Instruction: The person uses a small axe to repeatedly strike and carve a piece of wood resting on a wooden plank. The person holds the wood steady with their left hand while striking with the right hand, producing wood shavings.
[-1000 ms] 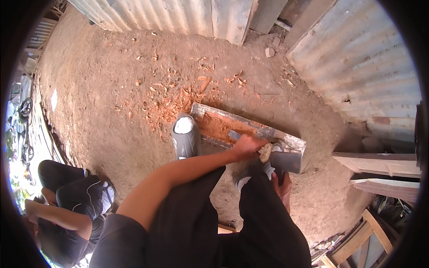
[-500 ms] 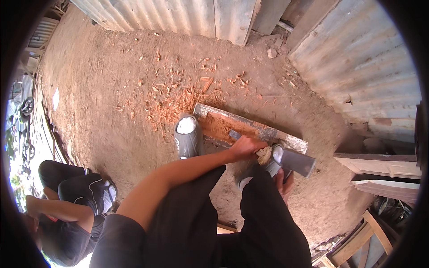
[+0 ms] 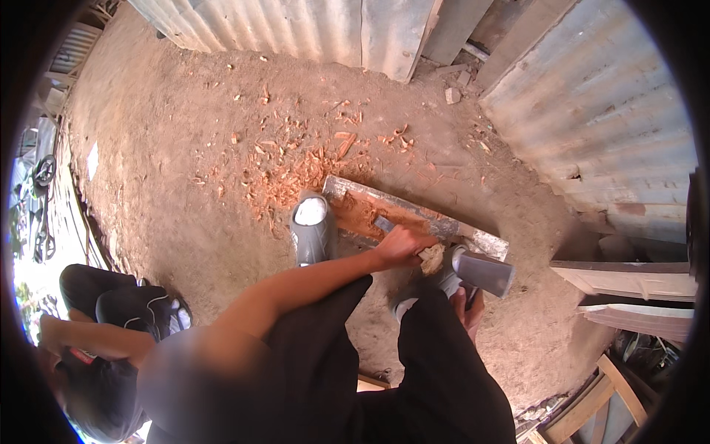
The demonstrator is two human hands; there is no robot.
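Observation:
My left hand (image 3: pixel 407 244) is shut on a chisel (image 3: pixel 433 255) with a pale, frayed handle; its flat steel blade (image 3: pixel 383 223) rests in the orange-brown hollow of a weathered wooden board (image 3: pixel 355 207) lying on the dirt. My right hand (image 3: pixel 467 311) grips the dark handle of a tool with a broad grey rectangular head (image 3: pixel 484 275), low beside the chisel and partly hidden by my leg. My left grey shoe (image 3: pixel 314 244) is against the board's near left side; the other shoe (image 3: pixel 447 277) lies under the tools.
Wood shavings (image 3: pixel 288 177) are scattered beyond the board. Corrugated metal sheets (image 3: pixel 584 126) stand behind and to the right, above planks (image 3: pixel 621 274) and a wooden frame (image 3: pixel 569 422). Another person (image 3: pixel 111 348) in dark clothes crouches at the lower left. Long pieces (image 3: pixel 74 214) lie along the left edge.
The grey tool head in my right hand has shifted slightly right and down. My left hand stays on the chisel, moving only slightly with the whole view.

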